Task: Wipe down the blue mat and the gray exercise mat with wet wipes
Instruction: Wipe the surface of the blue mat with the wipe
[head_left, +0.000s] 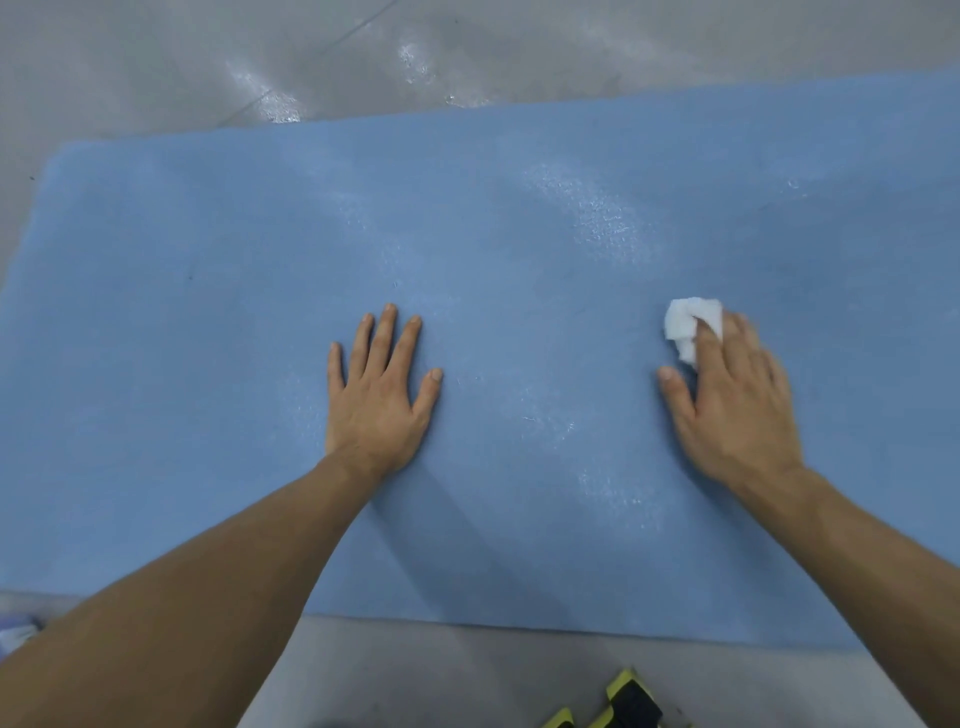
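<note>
The blue mat (208, 312) lies flat on the floor and fills most of the view, with shiny damp streaks across its middle and right. My left hand (376, 389) rests flat on the mat near its centre, fingers spread, holding nothing. My right hand (727, 395) presses a crumpled white wet wipe (685, 325) onto the mat at the right; the wipe sticks out beyond my fingertips. The gray exercise mat is not in view.
Gray concrete floor (156, 62) surrounds the mat at the back and front. A black and yellow object (631, 701) sits at the bottom edge near the mat's front. A small bluish-white thing (15, 631) shows at the lower left edge.
</note>
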